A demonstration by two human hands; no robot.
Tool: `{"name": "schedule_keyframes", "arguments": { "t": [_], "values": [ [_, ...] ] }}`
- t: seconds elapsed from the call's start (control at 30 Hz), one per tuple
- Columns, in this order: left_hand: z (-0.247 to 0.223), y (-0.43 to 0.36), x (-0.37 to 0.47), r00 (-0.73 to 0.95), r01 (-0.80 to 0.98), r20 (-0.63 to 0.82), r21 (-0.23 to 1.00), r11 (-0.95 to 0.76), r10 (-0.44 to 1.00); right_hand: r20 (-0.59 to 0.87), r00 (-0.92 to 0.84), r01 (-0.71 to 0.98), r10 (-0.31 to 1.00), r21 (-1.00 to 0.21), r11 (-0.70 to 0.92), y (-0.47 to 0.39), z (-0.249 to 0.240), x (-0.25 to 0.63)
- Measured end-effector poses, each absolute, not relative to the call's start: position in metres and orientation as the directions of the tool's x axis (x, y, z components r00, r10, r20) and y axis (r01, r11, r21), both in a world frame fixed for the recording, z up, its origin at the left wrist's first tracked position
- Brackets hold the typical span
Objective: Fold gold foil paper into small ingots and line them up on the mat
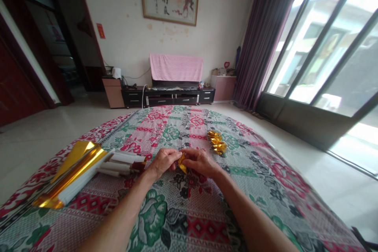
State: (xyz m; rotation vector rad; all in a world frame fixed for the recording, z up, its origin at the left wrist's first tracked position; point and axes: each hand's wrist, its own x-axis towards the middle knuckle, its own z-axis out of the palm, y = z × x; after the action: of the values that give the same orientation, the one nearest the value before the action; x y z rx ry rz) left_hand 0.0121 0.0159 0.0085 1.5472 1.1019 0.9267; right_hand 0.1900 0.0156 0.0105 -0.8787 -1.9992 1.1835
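Between my two hands is a small piece of folded gold foil paper (182, 164), held just above the patterned cloth. My left hand (164, 162) pinches its upper left side with thumb and fingertips. On the other side, my right hand (202, 161) has its fingers closed on the foil's right side. Fingers cover part of the piece, so its full shape is hidden. Several folded gold foil pieces (217, 143) lie in a short row on the cloth, beyond my right hand. To the left rest gold foil sheets (77, 169), partly rolled, with white undersides.
A flowered cloth (236, 197) covers the round table. White paper rolls (122, 163) lie left of my left hand. Past the table stand a low black cabinet (177, 98) and a pink cloth (177, 67) draped over something. Windows (321, 47) and a purple curtain (255, 39) are at right.
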Motion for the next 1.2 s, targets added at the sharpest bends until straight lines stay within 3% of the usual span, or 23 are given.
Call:
{"name": "schedule_keyframes", "arguments": {
  "t": [0.4,0.63,0.83,1.2],
  "values": [
    [0.014,0.013,0.015,0.296,0.214,-0.021,0.976,-0.045,0.955,0.120,-0.589,0.175,0.800,-0.947,0.270,0.016,0.011,0.188],
    [0.012,0.013,0.021,0.180,0.207,0.060,0.973,-0.097,0.982,0.152,-0.576,0.142,0.803,-0.949,0.282,0.012,0.016,0.187],
    [0.014,0.011,0.021,0.227,0.184,0.066,0.977,-0.109,0.972,0.179,-0.508,0.115,0.843,-0.955,0.272,0.007,0.024,0.186],
    [0.013,0.010,0.020,0.266,0.155,0.046,0.984,-0.090,0.963,0.096,-0.436,0.026,0.895,-0.993,0.119,0.011,0.015,0.184]
  ]
}}
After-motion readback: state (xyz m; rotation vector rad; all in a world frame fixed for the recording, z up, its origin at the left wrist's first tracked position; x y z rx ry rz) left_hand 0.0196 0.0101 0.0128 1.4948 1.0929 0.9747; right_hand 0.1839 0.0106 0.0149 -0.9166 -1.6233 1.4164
